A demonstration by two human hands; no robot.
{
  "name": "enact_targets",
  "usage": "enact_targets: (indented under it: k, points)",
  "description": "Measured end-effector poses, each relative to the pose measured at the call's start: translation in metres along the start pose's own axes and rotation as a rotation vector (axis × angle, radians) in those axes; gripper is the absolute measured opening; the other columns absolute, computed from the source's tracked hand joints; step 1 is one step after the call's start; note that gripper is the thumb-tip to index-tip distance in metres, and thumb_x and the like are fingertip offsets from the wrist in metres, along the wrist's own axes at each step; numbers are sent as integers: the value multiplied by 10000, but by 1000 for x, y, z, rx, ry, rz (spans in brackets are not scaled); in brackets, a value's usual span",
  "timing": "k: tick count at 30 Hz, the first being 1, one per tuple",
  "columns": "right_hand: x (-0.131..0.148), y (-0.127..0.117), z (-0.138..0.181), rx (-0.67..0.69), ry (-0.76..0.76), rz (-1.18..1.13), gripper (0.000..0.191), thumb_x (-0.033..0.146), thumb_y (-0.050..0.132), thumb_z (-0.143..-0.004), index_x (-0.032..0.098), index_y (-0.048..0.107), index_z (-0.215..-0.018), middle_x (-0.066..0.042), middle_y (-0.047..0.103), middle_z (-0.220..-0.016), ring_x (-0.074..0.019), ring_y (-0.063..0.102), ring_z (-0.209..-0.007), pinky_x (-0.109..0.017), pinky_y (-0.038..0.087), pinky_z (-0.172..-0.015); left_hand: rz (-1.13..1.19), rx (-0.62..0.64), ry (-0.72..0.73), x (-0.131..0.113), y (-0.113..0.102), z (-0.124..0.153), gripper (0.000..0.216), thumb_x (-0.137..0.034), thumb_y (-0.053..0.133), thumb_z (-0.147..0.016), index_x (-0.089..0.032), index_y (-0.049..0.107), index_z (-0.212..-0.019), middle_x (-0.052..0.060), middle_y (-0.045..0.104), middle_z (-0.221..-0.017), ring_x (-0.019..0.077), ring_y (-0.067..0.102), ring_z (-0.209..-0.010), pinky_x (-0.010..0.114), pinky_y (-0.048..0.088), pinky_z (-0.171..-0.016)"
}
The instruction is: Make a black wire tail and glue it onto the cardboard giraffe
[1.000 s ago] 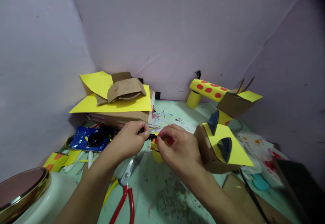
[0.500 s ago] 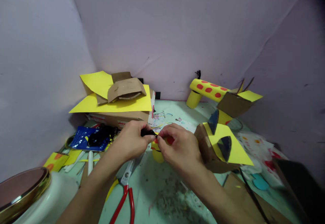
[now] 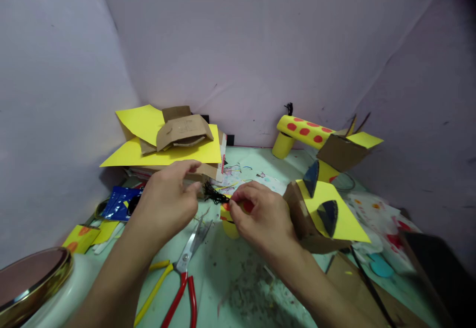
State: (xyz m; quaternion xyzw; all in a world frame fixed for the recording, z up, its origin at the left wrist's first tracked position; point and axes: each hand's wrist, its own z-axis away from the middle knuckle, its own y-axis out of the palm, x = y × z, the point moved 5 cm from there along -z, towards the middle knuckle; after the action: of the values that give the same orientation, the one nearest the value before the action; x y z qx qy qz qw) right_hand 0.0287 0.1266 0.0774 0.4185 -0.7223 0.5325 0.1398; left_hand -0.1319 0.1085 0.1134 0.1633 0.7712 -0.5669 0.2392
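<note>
My right hand [image 3: 260,215] is closed around a small yellow tube with red spots [image 3: 229,223] that stands on the table. A tuft of black yarn [image 3: 213,195] sticks out from the tube's top, pinched under my right thumb and fingertips. Just left of the tuft hovers my left hand [image 3: 166,200], fingers loosely apart and holding nothing. Red-handled scissors [image 3: 185,271] lie below my left hand, blades pointing toward the tube.
A stack of yellow paper and cardboard [image 3: 169,142] lies at the back left. A yellow spotted tube figure [image 3: 303,133] stands at the back right, a cardboard box with yellow flap [image 3: 320,214] beside my right hand. A blue packet [image 3: 118,201] and a gold-rimmed dish [image 3: 33,278] lie left.
My left hand has let go of the black yarn and drawn back to the left, opening its fingers. The yarn now sticks out loose from the tube. My right hand has stayed put.
</note>
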Motion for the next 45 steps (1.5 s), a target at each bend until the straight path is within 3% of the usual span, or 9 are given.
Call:
enact_targets:
  k: [6, 11, 16, 22, 29, 34, 39, 42, 45]
  points:
    - [0, 0, -2, 34, 10, -6, 95, 107, 596, -693, 167, 663, -661, -57, 663, -739, -191, 599, -720, -291, 447, -642, 133, 128, 202, -26, 29, 9, 240, -140, 537, -726, -200, 653, -927, 49, 679, -979, 202, 602, -906, 312, 440, -805]
    - [-7, 0, -2, 59, 154, -9, 41, 150, 617, -704, 176, 637, -730, -52, 681, -752, -191, 609, -694, -282, 437, -603, 176, 264, 70, -14, 50, 0, 145, -182, 500, -749, -181, 609, -654, 0, 605, -588, 147, 544, -576, 263, 402, -564]
    - [-7, -1, -5, 89, 243, 14, 27, 185, 612, -685, 205, 614, -704, -12, 669, -697, -167, 580, -630, -259, 387, -551, 296, 292, -21, -7, 52, -5, 72, -195, 554, -669, -168, 589, -612, 0, 596, -578, 131, 516, -541, 240, 381, -515]
    - [-9, 0, -14, 162, 366, 11, 64, 173, 583, -593, 224, 607, -625, 15, 625, -598, -138, 507, -522, -238, 286, -449, 348, 311, -18, -5, 56, -6, 78, -215, 565, -638, -170, 553, -576, 10, 599, -586, 140, 529, -563, 241, 385, -514]
    - [-5, -2, -19, 108, 349, 52, 87, 157, 552, -557, 221, 595, -596, 24, 611, -554, -146, 525, -541, -242, 297, -475, 332, 315, -22, -6, 55, -6, 43, -189, 540, -616, -174, 544, -575, -20, 538, -529, 117, 467, -515, 227, 351, -481]
    - [-2, -3, -19, 39, 270, 134, 80, 156, 537, -610, 225, 576, -596, 7, 616, -546, -168, 537, -541, -252, 279, -471, 317, 304, 4, -10, 54, -4, 48, -164, 524, -612, -174, 545, -570, -15, 553, -554, 121, 479, -543, 224, 360, -499]
    - [-7, -6, -15, -25, 212, 122, 215, 106, 490, -726, 194, 615, -876, -41, 670, -669, -184, 593, -621, -259, 330, -508, 301, 292, -32, -11, 52, -4, 71, -192, 548, -632, -179, 542, -563, -12, 548, -552, 131, 489, -547, 231, 365, -502]
    - [-8, -4, -12, 23, 202, 24, 251, 141, 495, -774, 195, 596, -998, -40, 687, -728, -181, 612, -648, -259, 373, -539, 287, 300, -41, -11, 50, -3, 76, -183, 547, -641, -178, 539, -565, -8, 553, -554, 132, 487, -547, 236, 364, -506]
    - [-6, -1, -12, 88, 210, 23, 163, 208, 578, -725, 232, 628, -878, -14, 693, -755, -189, 620, -678, -264, 386, -555, 291, 307, -22, -11, 51, -3, 73, -178, 544, -651, -175, 547, -579, 6, 581, -581, 138, 503, -564, 243, 374, -518]
